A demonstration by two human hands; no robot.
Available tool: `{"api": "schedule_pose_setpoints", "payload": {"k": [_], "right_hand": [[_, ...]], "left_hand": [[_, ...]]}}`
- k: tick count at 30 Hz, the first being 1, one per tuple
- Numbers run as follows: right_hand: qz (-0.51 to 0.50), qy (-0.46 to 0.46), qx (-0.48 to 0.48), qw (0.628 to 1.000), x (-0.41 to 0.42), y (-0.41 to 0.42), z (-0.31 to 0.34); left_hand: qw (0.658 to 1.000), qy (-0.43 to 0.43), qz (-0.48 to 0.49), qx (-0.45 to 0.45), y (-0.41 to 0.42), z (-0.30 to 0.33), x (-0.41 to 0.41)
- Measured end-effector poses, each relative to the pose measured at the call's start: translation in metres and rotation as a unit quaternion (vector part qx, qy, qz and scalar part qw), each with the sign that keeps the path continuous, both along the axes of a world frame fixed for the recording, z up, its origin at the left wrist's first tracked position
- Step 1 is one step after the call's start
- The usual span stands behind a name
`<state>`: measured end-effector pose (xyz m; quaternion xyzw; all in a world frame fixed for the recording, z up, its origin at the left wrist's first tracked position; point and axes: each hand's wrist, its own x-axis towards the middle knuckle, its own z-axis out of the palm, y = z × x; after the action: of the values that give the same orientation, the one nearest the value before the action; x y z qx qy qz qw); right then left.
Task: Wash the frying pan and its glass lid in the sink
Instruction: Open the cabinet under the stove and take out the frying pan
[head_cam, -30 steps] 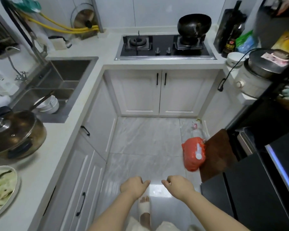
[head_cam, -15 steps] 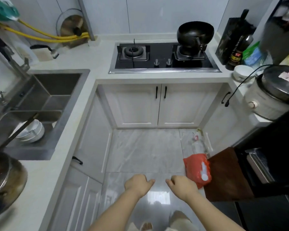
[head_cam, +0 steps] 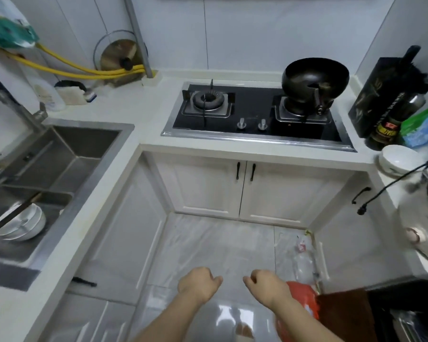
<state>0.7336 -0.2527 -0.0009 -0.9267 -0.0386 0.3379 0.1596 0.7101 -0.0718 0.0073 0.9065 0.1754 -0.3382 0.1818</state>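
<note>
Hands loosely curled, holding nothing, low over floor. View has swung right; lidded pan gone from frame. Pan sits far on stove; washing not begun.

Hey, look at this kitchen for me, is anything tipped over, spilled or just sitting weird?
The black pan on the right burner sits tilted toward the camera, not flat. On the floor by the right cabinet lie an orange bag and clear plastic litter. No spill shows.
</note>
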Motion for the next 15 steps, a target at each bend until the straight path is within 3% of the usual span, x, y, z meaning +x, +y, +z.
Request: {"api": "schedule_pose_setpoints", "payload": {"k": [10,15], "right_hand": [[-0.004,0.010,0.025,1.000,0.095,-0.005,0.000],[-0.039,0.014,0.046,0.998,0.136,0.013,-0.009]], "left_hand": [[0.994,-0.010,0.091,-0.053,-0.007,0.006,0.075],[0.994,-0.009,0.076,-0.075,0.005,0.000,0.123]]}}
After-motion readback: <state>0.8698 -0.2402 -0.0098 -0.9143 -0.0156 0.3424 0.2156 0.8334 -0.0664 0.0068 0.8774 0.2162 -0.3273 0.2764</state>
